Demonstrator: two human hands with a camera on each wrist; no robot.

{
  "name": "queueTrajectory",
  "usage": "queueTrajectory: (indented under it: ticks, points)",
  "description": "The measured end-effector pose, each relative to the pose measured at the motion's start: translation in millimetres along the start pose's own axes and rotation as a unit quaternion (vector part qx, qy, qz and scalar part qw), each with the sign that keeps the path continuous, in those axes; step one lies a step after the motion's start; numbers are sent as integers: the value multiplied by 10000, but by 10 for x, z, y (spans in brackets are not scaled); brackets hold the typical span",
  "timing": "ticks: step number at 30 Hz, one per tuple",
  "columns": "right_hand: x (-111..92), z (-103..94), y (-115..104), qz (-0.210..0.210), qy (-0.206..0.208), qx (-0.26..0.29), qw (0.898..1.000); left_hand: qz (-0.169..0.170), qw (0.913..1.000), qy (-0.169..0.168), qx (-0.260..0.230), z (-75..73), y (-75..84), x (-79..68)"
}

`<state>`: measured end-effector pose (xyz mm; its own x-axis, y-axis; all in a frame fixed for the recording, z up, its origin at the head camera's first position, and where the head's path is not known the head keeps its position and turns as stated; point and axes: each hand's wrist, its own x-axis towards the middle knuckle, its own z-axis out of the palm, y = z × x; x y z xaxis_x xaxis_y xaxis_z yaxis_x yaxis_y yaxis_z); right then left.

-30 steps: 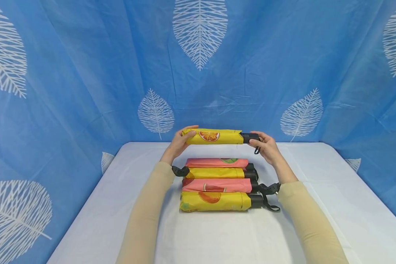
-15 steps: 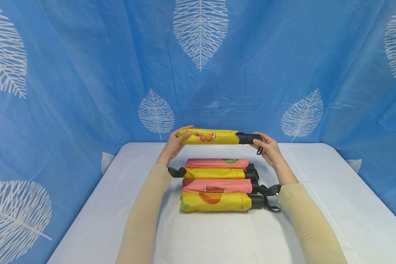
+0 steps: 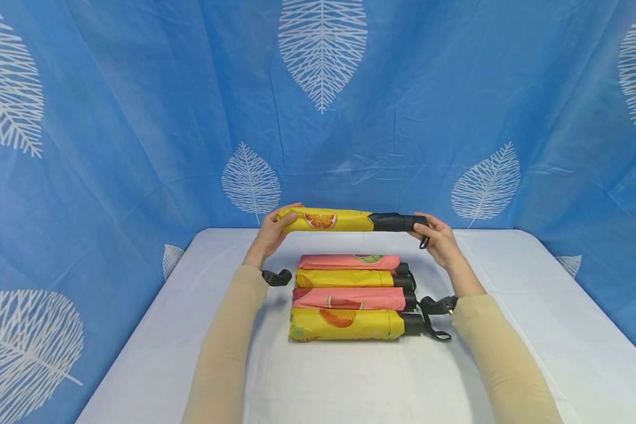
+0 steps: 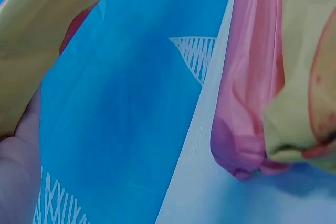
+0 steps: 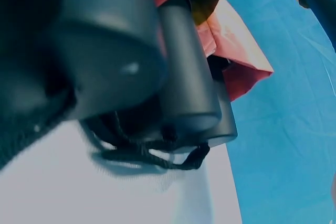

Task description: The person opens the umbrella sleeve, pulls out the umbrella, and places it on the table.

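At the left, the left hand point(image 3: 267, 234) has shifted further left, gripping the end of the yellow sleeve point(image 3: 350, 220), thumb in front and fingers behind, closed on the cloth with no visible gap. The sleeve, with its orange-slice print, has gone with it, so a longer stretch of the black folded umbrella point(image 3: 388, 222) now shows at its right; judging by that, the cover is sliding off, though part of the umbrella seems to be inside. The pair is held level above the white table point(image 3: 318, 383), beyond four similar sleeved umbrellas point(image 3: 368, 325), which lie unmoved in a row. At the right, the right hand point(image 3: 444, 242) has edged slightly rightward, pinching the handle's end between thumb and fingers; a wrist loop point(image 3: 424, 242) hangs just below.
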<state>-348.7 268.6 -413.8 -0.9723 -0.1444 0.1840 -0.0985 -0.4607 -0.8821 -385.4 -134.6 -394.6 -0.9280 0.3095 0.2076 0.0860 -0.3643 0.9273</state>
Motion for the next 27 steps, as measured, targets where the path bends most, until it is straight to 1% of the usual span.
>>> queueTrajectory:
  ticks: [3, 9, 14, 18, 27]
  points:
    - [-13, -42, -3, -46, 13, 4, 10000, -87, 9999, 85, 64, -40, -5, -23]
    - [-30, -70, -22, -29, -31, -32, 10000, -151, 9987, 468, 165, -124, 30, -70]
    - [-59, -111, -53, -107, 56, 0, 9999, -218, 9982, 520, 223, -201, 76, -104]
    - [-89, -178, -71, -195, 69, -20, 9998, -190, 9974, 593, 370, -278, 108, -135]
    - [-169, -389, -129, -6, 256, 61, 9997, -122, 9969, 711, 323, -432, 126, -220]
